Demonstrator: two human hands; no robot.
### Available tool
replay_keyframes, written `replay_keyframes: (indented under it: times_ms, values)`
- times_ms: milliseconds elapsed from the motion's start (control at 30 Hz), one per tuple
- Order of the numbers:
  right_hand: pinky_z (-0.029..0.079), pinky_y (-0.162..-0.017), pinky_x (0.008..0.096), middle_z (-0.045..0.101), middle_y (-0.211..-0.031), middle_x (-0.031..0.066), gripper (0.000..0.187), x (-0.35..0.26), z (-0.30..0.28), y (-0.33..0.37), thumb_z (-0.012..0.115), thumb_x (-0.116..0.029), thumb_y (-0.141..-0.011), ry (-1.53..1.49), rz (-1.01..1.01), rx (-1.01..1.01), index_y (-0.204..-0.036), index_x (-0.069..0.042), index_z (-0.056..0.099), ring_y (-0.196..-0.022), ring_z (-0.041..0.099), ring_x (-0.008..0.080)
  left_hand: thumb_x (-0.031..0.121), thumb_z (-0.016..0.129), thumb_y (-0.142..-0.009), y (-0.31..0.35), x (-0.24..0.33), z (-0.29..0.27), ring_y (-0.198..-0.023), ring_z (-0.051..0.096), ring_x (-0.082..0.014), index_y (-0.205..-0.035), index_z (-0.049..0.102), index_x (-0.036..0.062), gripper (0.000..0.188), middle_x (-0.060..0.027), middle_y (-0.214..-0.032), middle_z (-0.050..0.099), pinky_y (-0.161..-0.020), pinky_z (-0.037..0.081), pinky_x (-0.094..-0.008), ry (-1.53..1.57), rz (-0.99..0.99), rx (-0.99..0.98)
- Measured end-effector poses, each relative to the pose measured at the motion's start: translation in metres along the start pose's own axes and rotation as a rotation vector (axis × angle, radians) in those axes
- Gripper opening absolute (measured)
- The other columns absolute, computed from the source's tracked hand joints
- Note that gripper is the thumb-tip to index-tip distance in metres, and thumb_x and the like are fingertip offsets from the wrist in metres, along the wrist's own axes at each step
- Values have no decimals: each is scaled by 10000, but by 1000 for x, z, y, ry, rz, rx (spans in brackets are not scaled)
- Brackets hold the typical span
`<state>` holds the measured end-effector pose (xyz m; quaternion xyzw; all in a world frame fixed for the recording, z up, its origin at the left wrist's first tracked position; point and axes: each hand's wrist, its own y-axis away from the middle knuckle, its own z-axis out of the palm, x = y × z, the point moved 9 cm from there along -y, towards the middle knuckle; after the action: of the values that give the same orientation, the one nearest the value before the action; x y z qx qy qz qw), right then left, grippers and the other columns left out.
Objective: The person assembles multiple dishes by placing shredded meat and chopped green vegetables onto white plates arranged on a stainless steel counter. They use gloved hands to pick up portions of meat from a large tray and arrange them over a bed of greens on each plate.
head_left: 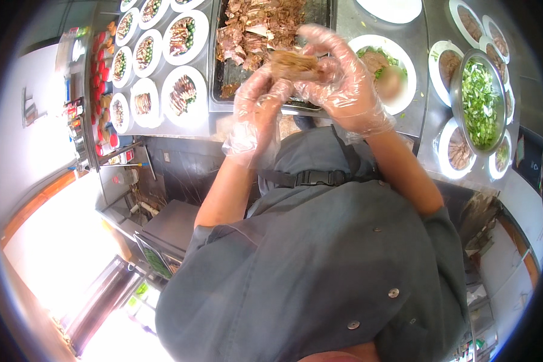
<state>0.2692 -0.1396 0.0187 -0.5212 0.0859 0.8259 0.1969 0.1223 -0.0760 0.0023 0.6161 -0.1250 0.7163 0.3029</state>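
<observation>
Both my hands wear clear plastic gloves and meet in front of me over the near edge of a dark tray (327, 18). Between them is a stack of brown sliced meat (295, 64). My left hand (258, 102) grips its left end with the fingers closed. At its right side my right hand (344, 81) holds it between the thumb and lower fingers, while the upper fingers stretch out above. Loose meat slices (253, 30) fill much of the tray behind. Just right of my right hand stands a white plate (407, 90) with chopped greens and meat on it.
Several oval white plates (198, 112) of sliced meat and greens stand in rows at left. To the right, a metal bowl of chopped scallions (481, 102) rests on more plates of meat (457, 151). Another white plate (392, 7) lies at the far edge. Jars with red lids (107, 145) line a left shelf.
</observation>
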Motion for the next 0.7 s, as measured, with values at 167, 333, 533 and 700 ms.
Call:
replay_keyframes:
  times_ms: [167, 333, 533, 700]
  values:
    - [617, -928, 405, 731, -1195, 154, 345, -51, 12, 11, 788, 6, -845, 828, -642, -178, -1184, -25, 730, -1091, 733, 367, 353, 566, -1142, 7, -6, 44, -1406, 564, -249, -1584, 460, 66, 538, -123, -1531, 578, -1188, 460, -484, 929, -309, -319]
    - [601, -965, 468, 733, -1244, 147, 352, -46, 15, 21, 776, -57, -816, 1081, -734, -163, -1165, -22, 749, -1107, 714, 377, 320, 461, -1170, 2, -12, 39, -1528, 450, -327, -1666, 361, 42, 578, -153, -1636, 493, -1294, 334, -528, 819, -133, -178]
    - [582, -945, 466, 744, -1163, 141, 387, -49, 6, 21, 884, -106, -779, 979, -529, -25, -1147, -51, 774, -1078, 717, 358, 304, 461, -1179, 7, -13, 53, -1506, 468, -278, -1715, 255, 47, 630, -143, -1629, 477, -1297, 332, -490, 546, -97, -171]
    - [608, -825, 417, 734, -1112, 136, 320, -33, -10, 22, 874, -78, -811, 870, -449, 15, -1109, -52, 764, -967, 746, 341, 333, 461, -1185, 4, -30, 53, -1444, 527, -257, -1721, 252, 77, 630, -134, -1575, 534, -1263, 379, -450, 508, -74, -163]
